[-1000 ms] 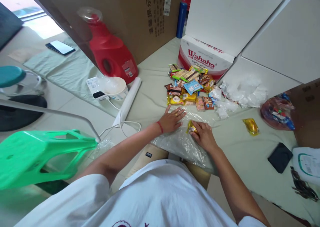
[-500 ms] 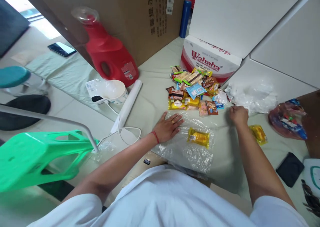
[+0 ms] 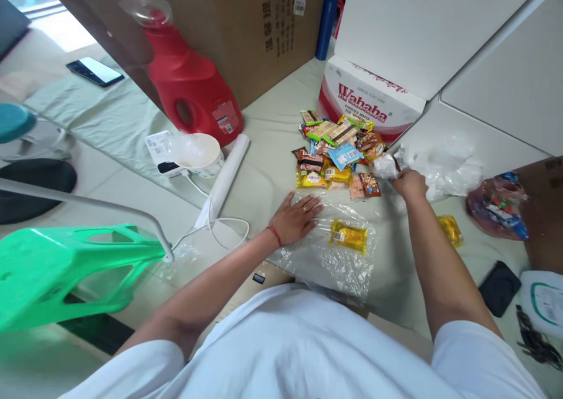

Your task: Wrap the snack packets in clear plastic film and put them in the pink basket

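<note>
My left hand [image 3: 297, 217] lies with spread fingers on a clear plastic bag [image 3: 328, 276], pressing its upper left part to the cloth. A yellow-wrapped snack [image 3: 349, 236] rests on the right part of this bag. My right hand [image 3: 410, 185] is closed at the right side of the snack pile [image 3: 336, 144]. A crumpled whitish wrapper [image 3: 385, 166] touches or nearly touches its fingertips, and what the fingers grip is hidden. The pile holds several small packs, among them a light blue pack [image 3: 345, 154] and a brown pack [image 3: 370, 184].
Behind the pile stands a Wahaha carton [image 3: 365, 100]. To the right are crumpled clear plastic [image 3: 455, 164], another yellow-wrapped snack [image 3: 450, 230] and a black phone-like object [image 3: 499, 288]. On the left are a red jug [image 3: 193, 88], a white roll [image 3: 224, 179] and a green stool [image 3: 65, 270].
My right hand has moved left and slightly away from me, closer to the pile. The whitish wrapper has shifted, and a blue pack beside it no longer shows. My left hand stays put.
</note>
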Demonstrator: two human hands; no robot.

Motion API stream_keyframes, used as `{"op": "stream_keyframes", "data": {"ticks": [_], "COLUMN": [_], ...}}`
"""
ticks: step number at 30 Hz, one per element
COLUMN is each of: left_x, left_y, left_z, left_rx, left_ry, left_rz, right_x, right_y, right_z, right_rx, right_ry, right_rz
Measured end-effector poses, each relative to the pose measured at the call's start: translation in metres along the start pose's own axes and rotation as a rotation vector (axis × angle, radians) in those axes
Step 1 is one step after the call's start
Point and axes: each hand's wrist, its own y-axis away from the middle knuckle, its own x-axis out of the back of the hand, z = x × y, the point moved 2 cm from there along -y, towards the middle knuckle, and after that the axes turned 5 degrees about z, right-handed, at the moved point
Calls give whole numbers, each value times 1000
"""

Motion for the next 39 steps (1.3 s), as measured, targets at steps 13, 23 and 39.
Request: {"op": "stream_keyframes", "data": {"ticks": [13, 23, 39], "left_x": [0, 1, 1], "left_y": [0, -1, 1], "left_z": [3, 4, 7], "left_rx": [3, 8, 24], "left_ry": [-9, -9, -12], "left_rz": [13, 8, 13], "right_x": [15, -5, -5], "right_y": [204, 205, 205], "right_z": [24, 7, 26], "right_rx": [841, 998, 933], "right_ry": [-484, -306, -125], "right_rz": [301, 14, 106]}}
